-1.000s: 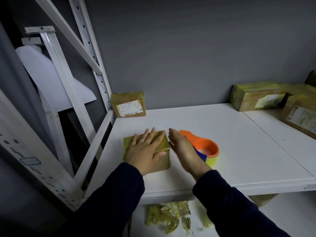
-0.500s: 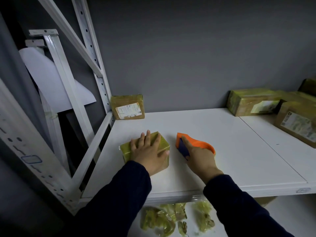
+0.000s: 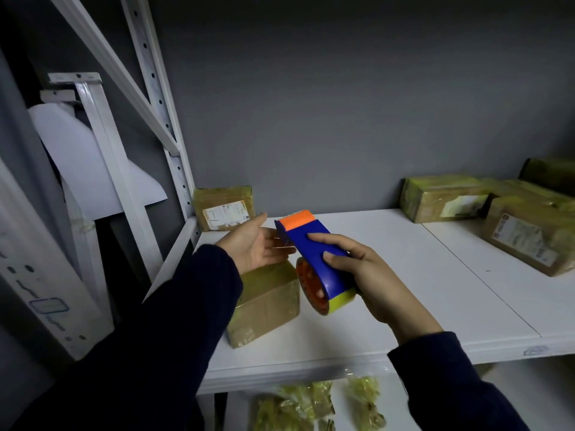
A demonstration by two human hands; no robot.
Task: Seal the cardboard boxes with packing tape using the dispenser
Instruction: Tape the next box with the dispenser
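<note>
Gripping the tape dispenser point(image 3: 314, 253) in the curled right hand point(image 3: 373, 284), clear of the shelf point(image 3: 404, 275), and holding the left hand point(image 3: 255, 244) flat open at its 9 o'clock, probably for catching the tape end, just above the cardboard box point(image 3: 267, 303) at 7 o'clock.

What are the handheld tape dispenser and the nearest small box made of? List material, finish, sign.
Blue-and-orange tape dispenser: seemingly moulded plastic, smooth; saturated colour, soft sheen. Small brown box: cardboard, matte fibrous-looking sides; glossy yellowish film on top looks like tape.
</note>
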